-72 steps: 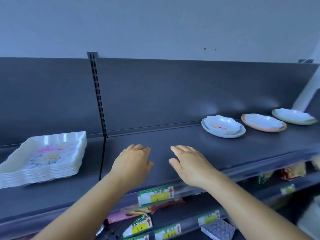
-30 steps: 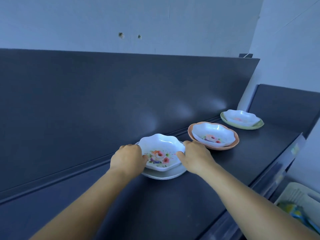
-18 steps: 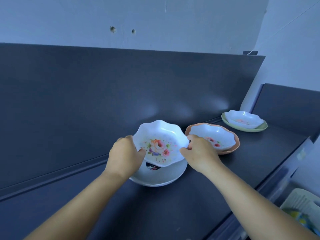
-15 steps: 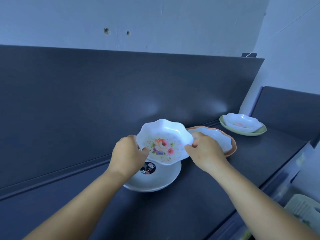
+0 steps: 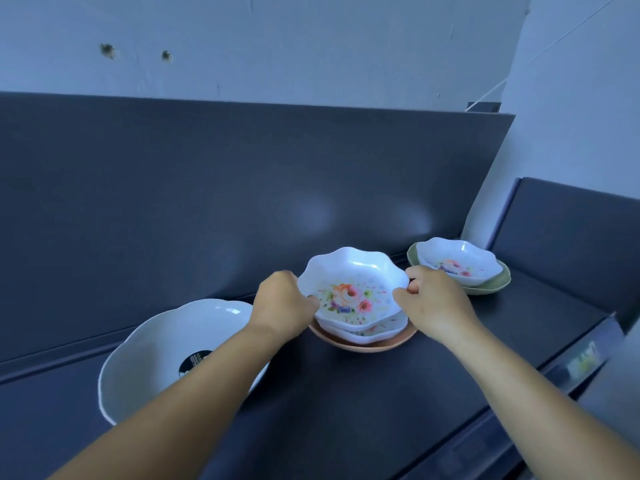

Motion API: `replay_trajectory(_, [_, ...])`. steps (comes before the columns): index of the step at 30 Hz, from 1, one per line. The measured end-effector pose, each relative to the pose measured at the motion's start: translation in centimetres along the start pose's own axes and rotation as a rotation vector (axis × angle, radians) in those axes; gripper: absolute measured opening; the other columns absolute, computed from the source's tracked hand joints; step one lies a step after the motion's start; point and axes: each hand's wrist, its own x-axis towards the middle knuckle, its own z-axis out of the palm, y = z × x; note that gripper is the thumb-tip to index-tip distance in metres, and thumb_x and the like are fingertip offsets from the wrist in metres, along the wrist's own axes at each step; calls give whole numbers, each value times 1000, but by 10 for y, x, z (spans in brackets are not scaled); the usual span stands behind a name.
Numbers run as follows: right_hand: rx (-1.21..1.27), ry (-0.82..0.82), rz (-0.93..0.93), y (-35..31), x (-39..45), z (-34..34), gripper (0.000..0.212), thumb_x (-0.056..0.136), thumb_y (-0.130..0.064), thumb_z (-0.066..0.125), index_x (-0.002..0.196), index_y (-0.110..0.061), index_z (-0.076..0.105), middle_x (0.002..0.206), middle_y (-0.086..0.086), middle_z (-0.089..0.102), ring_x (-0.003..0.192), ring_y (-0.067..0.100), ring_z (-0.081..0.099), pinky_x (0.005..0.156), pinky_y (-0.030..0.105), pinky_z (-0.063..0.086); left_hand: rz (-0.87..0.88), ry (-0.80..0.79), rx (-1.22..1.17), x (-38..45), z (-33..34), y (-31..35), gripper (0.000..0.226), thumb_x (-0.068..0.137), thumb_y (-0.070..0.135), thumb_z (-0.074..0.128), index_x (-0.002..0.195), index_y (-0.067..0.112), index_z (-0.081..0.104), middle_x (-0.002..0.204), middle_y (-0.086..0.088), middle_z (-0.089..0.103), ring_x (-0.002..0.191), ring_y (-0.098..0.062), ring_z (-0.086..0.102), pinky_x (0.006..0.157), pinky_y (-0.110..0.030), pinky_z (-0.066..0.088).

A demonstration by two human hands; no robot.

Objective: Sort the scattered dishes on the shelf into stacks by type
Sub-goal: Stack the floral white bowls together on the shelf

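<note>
Floral bowl (image 5: 351,289): pinched at opposite rims by left hand (image 5: 282,308) and right hand (image 5: 433,306), nested over second bowl (image 5: 367,332) on orange plate (image 5: 363,344). White plate (image 5: 156,351), left on shelf (image 5: 346,393): black sticker (image 5: 194,362), writing unreadable. Green plate (image 5: 491,285) with bowl, right end, near shelf's end wall.

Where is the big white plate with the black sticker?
The white plate lies on the dark shelf at the left of the head view, partly under the person's left forearm, left of the orange plate.
</note>
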Motion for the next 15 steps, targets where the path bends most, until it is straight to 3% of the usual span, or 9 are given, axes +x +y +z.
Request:
replay_trajectory(6, [-19,-88,3,23,11,6,26,84,-18,52,67,-14,33,58,-3,36,53,17,31,48,29,24,-42,-42,75,5,16,7,32,81,14,60,63,10,34,58,-3,37,51,-18,30,47,-25,26])
replay_trajectory(12, [-57,-141,10,33,15,10,25,86,-27,52,68,-19,37,74,0,44,64,20,40,47,28,23,-41,-52,132,7,22,8,11,81,15,60,77,6,55,72,-7,57,64,-22,47,49,-25,34])
replay_trajectory(15, [-113,-144,-2,33,16,9,16,87,-32,52,82,-18,45,86,0,53,74,22,48,48,26,25,-50,-53,159,11,22,8,9,80,14,60,78,6,57,71,-6,56,63,-22,47,47,-24,34])
